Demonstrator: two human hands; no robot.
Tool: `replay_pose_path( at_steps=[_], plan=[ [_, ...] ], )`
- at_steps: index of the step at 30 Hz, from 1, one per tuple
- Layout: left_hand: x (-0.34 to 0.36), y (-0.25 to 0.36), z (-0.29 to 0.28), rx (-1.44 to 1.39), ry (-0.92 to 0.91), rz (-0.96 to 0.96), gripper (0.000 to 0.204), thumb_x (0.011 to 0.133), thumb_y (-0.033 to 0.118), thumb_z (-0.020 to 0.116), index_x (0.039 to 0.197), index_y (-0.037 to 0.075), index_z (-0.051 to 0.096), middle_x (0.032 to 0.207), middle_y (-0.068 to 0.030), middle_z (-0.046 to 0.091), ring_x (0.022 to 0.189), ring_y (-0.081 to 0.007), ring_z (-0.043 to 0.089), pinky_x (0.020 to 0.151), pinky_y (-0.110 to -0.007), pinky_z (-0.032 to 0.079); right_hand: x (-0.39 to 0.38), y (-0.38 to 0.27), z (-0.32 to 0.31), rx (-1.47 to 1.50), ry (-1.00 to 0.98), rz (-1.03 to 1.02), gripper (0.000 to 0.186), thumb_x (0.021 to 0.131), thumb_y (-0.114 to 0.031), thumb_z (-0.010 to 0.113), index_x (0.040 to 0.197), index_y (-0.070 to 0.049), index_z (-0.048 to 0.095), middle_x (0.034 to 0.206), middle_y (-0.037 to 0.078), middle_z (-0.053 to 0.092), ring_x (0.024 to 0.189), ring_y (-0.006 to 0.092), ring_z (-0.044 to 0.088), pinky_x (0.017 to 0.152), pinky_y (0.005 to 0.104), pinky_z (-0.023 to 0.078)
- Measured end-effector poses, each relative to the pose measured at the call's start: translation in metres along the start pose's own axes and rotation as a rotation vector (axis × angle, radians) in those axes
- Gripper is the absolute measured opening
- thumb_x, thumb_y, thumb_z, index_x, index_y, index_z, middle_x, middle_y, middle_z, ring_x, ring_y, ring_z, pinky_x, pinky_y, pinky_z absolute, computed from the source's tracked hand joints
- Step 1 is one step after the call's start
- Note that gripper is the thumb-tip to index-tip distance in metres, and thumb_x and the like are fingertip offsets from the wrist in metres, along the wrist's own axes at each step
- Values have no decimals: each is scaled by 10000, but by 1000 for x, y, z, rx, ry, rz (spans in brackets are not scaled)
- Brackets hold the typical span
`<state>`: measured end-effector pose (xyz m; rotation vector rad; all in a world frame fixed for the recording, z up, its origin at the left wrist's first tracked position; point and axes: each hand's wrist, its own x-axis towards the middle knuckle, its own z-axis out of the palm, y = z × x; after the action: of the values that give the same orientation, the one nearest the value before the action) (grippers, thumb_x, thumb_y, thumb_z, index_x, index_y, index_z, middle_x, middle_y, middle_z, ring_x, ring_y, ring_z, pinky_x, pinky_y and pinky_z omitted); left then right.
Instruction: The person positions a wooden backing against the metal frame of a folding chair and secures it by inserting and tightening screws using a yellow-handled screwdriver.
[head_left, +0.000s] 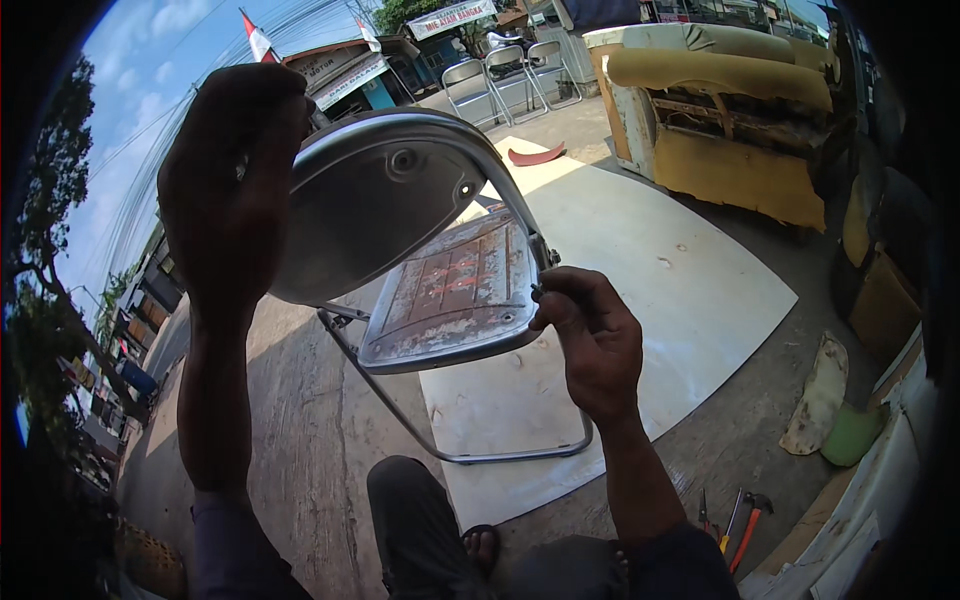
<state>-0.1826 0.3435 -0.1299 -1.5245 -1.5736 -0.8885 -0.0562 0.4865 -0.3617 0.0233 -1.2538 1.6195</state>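
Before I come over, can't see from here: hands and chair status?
Left hand at backrest, grip unclear. Right hand pinching small piece by the seat. Chair unfolded, foot bar on white board. Hammer lower right, clear of hands.

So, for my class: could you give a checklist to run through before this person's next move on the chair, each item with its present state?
1. Left hand firm on the backrest: cannot tell; it is at the upper edge, in deep shadow.
2. Right hand near the side joint: ok, fingertips pinching a small piece.
3. Small piece identified: cannot tell, too small.
4. Seat clean: not ok, rusty and patchy.
5. Hammer in sight: ok, lower right.
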Motion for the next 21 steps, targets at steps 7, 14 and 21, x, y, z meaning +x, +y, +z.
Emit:
replay_pose_path(
  at_steps=[7, 14, 21],
  plan=[
    [31, -10, 31, 377, -366, 52, 176, 1017, 203, 525, 1134, 81, 574, 1002, -175, 716, 962, -315, 707, 851, -411, 522, 71, -7, 75, 37, -12, -185, 218, 979, -206, 683, 1079, -12, 683, 877, 73, 716, 719, 112, 664, 658, 288, 537],
    [35, -17, 27, 287, -395, -8, 160, 1007, 199, 524, 1104, 85, 580, 867, -184, 676, 816, -319, 668, 763, -443, 491, 74, 4, 85, 59, 6, -241, 178, 963, -167, 685, 1069, -24, 689, 871, 108, 727, 692, 139, 688, 629, 307, 536],
    [33, -22, 38, 351, -323, 38, 191, 1010, 237, 521, 1111, 81, 565, 854, -153, 640, 821, -296, 638, 776, -418, 477, 92, 9, 101, -5, 42, -438, 144, 940, -66, 649, 1060, -19, 711, 969, 131, 722, 740, 216, 720, 665, 353, 564]
  ],
)
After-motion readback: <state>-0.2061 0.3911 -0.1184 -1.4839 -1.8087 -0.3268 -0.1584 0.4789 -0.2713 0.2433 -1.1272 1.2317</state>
